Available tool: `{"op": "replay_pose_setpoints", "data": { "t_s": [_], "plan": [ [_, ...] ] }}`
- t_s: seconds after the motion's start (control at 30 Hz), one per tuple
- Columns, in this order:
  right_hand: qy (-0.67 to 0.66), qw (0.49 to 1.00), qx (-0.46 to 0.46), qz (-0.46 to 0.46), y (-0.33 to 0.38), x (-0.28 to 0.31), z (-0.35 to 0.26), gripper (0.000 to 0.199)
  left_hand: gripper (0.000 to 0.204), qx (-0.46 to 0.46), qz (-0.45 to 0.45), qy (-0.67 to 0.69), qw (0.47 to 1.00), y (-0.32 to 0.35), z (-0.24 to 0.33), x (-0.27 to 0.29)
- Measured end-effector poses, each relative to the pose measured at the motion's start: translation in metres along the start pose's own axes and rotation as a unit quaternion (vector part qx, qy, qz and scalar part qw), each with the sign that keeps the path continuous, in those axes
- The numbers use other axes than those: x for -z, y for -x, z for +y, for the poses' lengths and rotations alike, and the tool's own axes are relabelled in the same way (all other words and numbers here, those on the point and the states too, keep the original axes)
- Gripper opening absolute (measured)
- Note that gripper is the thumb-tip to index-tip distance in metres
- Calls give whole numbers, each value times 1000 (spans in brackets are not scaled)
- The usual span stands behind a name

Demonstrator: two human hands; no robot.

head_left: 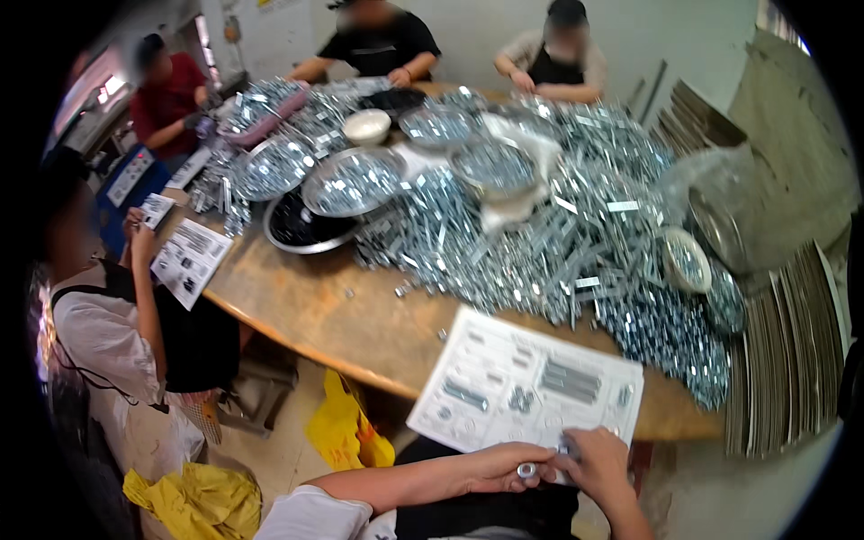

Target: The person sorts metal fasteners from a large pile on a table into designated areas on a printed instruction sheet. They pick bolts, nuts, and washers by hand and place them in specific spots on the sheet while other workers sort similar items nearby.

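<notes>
My left hand (497, 466) is closed round a small metal sleeve (527, 470), whose round open end faces up. Close beside it, the fingers of my right hand (598, 461) are pinched together on a small grey metal part (565, 445), mostly covered by the fingers. Both hands are at the near edge of a white printed sheet (486, 346) that overhangs the table. On the sheet lie several long metal strips (569, 380), shorter strips (466, 394) and a cluster of small round metal pieces (520, 399).
A heap of metal strips (504, 261) covers the wooden table (333, 315), with small dark nuts (666, 333) at right. Steel bowls (355, 183) of parts stand behind. Stacked cardboard (783, 360) is at right; yellow bags (346, 423) lie below. Several co-workers (378, 45) sit around.
</notes>
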State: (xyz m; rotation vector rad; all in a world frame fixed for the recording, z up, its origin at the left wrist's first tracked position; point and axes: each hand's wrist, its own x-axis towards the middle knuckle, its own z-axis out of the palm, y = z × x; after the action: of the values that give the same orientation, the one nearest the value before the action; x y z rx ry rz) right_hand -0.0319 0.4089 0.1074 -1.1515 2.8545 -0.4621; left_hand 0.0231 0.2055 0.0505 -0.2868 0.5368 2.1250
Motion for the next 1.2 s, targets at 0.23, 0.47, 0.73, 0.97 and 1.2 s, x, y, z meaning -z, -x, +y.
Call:
{"op": "replay_pose_setpoints", "data": {
  "t_s": [0.23, 0.47, 0.73, 0.97, 1.2],
  "plan": [
    [-89, 996, 11, 23, -55, 9, 8, 27, 48, -341, 128, 58, 929, 61, 149, 9],
    [-145, 989, 31, 9, -92, 1, -7, 22, 52, -464, 140, -76, 871, 46, 281, -25],
    [-148, 978, 133, 58, -177, 2, -26, 15, 39, -594, 298, -408, 625, 55, 365, -28],
    [-185, 924, 267, 199, -372, -7, -140, 18, 25, -416, 644, -583, 270, 229, 391, 78],
    [-71, 983, 164, 46, -456, -35, -190, 22, 40, -235, 650, -671, 270, 272, 380, 122]
  ]
}}
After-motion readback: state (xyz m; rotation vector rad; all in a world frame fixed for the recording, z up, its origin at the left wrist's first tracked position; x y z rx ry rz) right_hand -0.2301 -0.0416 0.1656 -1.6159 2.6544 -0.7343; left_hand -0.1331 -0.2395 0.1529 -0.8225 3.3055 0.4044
